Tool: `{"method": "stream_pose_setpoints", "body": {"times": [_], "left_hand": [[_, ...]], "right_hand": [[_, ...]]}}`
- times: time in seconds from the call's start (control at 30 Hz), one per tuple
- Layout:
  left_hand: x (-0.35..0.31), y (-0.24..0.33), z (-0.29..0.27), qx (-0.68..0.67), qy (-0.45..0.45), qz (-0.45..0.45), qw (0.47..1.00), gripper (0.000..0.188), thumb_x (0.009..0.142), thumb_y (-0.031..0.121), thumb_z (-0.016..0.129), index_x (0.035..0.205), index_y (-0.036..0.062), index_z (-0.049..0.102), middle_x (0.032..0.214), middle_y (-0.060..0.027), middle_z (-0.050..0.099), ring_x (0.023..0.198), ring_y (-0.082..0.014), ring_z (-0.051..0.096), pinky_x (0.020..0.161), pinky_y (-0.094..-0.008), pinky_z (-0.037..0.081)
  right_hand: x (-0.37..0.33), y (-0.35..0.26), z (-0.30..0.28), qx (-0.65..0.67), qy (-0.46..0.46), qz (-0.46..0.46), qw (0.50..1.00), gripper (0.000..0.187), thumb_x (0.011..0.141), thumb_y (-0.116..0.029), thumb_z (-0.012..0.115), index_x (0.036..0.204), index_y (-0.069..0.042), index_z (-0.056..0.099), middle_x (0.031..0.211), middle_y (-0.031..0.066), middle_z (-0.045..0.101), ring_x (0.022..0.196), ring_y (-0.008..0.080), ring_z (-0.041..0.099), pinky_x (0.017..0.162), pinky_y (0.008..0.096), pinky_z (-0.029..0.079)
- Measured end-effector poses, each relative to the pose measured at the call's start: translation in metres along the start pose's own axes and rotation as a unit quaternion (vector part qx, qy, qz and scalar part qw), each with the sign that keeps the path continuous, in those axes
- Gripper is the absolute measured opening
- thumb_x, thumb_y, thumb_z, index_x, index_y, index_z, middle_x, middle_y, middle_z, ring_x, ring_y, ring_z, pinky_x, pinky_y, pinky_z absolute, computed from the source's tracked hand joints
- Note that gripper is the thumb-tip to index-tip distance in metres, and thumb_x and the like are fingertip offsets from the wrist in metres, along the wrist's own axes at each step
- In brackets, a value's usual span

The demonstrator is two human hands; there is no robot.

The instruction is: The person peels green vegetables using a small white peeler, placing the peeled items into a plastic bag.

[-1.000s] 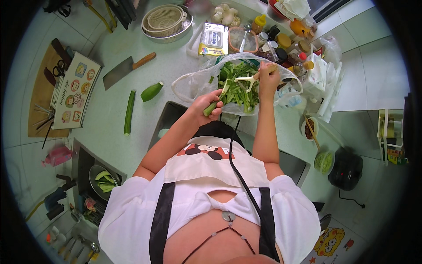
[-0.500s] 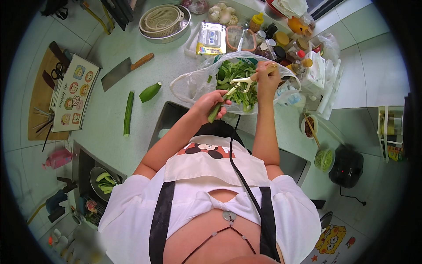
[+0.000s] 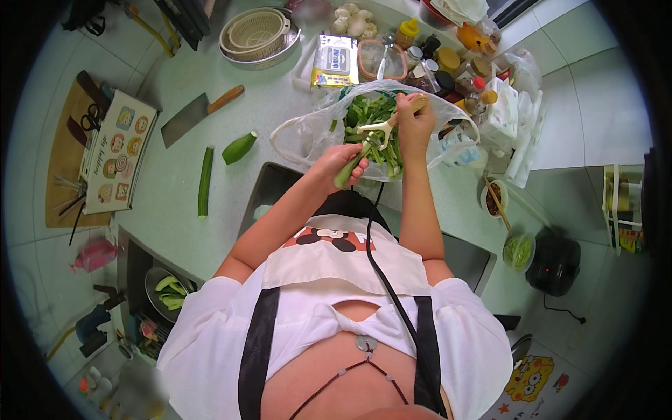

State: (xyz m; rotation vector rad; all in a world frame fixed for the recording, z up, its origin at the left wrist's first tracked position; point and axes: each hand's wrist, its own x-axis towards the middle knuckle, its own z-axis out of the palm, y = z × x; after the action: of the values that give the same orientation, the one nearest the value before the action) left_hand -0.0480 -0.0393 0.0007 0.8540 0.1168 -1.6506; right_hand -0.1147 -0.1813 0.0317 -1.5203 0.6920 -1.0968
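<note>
My left hand (image 3: 337, 164) is closed around a short green vegetable stalk (image 3: 346, 173), whose paler upper end points away from me. In my right hand (image 3: 416, 124) is a Y-shaped peeler (image 3: 381, 127), cream-coloured at the head with a wooden-looking handle; its head is at the stalk's upper end, though I cannot tell whether the blade touches it. Both hands are over an open clear plastic bag (image 3: 297, 138) filled with green peelings and leafy pieces (image 3: 367, 112). Left of the bag lie a cut green vegetable piece (image 3: 239, 148) and a long green strip-like piece (image 3: 205, 182).
A cleaver (image 3: 189, 119) lies on the left counter, near a knife-and-scissors holder (image 3: 115, 150). Nested strainers (image 3: 255, 35) stand behind. Jars and bottles (image 3: 448, 63) crowd the back right. The sink edge (image 3: 266, 183) runs before me. Bowls (image 3: 518, 250) stand right.
My right hand has shifted a little left with the peeler, bringing its head nearer my left hand. The left hand has barely moved and keeps its hold on the stalk.
</note>
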Motion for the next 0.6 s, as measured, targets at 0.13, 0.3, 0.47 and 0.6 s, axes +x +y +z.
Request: {"method": "stream_pose_setpoints", "body": {"times": [0.13,0.3,0.47,0.6], "left_hand": [[0.000,0.000,0.001,0.016,-0.003,0.035,0.999,0.014,0.089,0.023,0.040,0.085,0.0093,0.042,0.064,0.0007,0.046,0.042,-0.0051,0.042,0.033,-0.0173,0.032],[-0.005,0.001,0.003,0.006,-0.005,0.040,0.999,0.012,0.089,0.018,0.039,0.095,0.0088,0.044,0.061,0.0004,0.045,0.042,-0.0072,0.041,0.033,-0.0202,0.032],[-0.011,0.000,0.004,0.024,0.002,0.040,0.999,0.017,0.089,0.020,0.040,0.101,0.0080,0.043,0.063,0.0012,0.044,0.042,-0.0053,0.040,0.033,-0.0173,0.030],[-0.012,-0.002,0.000,0.014,-0.006,0.051,0.999,0.019,0.090,0.020,0.040,0.104,0.0077,0.043,0.065,0.0000,0.047,0.042,-0.0053,0.041,0.034,-0.0170,0.032]], "right_hand": [[-0.001,0.005,0.002,-0.035,-0.005,-0.007,0.999,0.018,0.077,-0.015,0.061,0.069,-0.004,0.049,0.060,0.0003,0.049,0.055,0.0076,0.044,0.052,0.0236,0.038],[0.005,0.015,-0.005,-0.055,0.011,-0.003,0.998,0.021,0.077,-0.019,0.059,0.069,-0.003,0.050,0.061,0.0028,0.052,0.054,0.0095,0.046,0.053,0.0255,0.039],[0.016,0.031,-0.016,-0.060,0.035,-0.001,0.998,0.020,0.078,-0.018,0.059,0.069,-0.003,0.049,0.060,0.0023,0.051,0.053,0.0097,0.045,0.051,0.0258,0.039],[0.027,0.034,-0.031,-0.043,0.040,-0.001,0.998,0.019,0.078,-0.016,0.058,0.069,-0.003,0.048,0.059,0.0013,0.049,0.052,0.0085,0.044,0.051,0.0245,0.037]]}}
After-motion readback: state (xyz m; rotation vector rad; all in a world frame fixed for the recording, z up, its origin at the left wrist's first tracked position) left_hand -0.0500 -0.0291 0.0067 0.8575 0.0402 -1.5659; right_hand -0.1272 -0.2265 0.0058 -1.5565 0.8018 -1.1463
